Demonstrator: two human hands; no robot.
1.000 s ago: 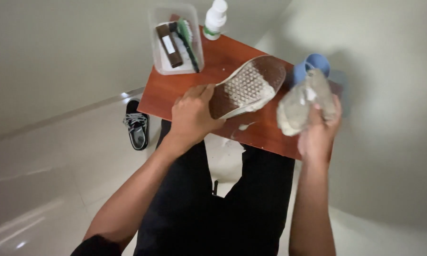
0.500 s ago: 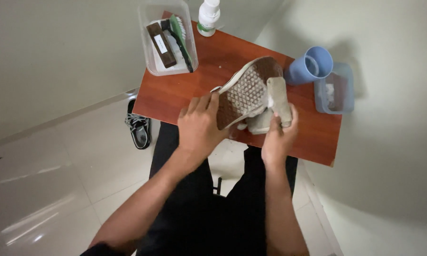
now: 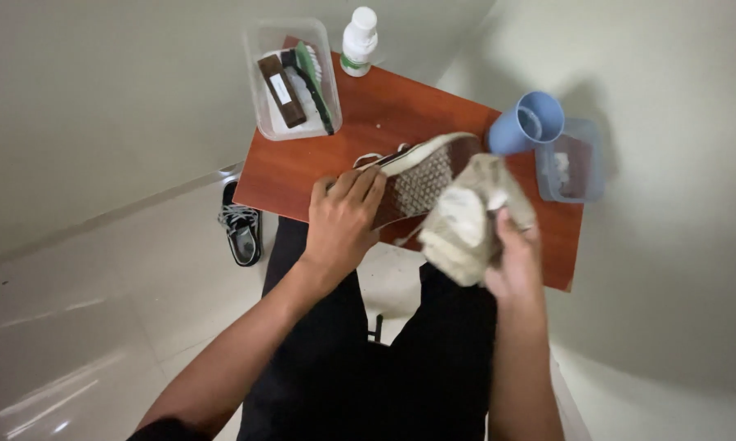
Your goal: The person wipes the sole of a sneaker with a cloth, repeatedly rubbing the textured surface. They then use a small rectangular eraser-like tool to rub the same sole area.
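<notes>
I look down on a small reddish-brown desk (image 3: pixel 384 114) set against a pale wall. My left hand (image 3: pixel 341 222) grips a sneaker (image 3: pixel 421 178) at its end nearest me, fingers curled over the edge of the sole. The sneaker is held above the desk's near edge, turned sole-up so the pale waffle-patterned tread faces me. Its long axis runs diagonally, from my left hand at the near left up toward the desk's far right corner; I cannot tell which end is the toe. My right hand (image 3: pixel 515 261) is closed around a crumpled beige cloth (image 3: pixel 466 220), which is pressed against the sneaker's far right end.

A light blue cup (image 3: pixel 527 124) lies tipped on its side near the desk's right edge, its open mouth facing up and right. Just beside it, at the right edge, sits a shallow clear container (image 3: pixel 570 159). At the far left corner a clear tray (image 3: pixel 293 77) holds a brown brush and a green-handled brush. A white bottle (image 3: pixel 358 41) stands upright on the far edge. A second sneaker (image 3: pixel 242 224) with white laces lies on the tiled floor left of the desk.
</notes>
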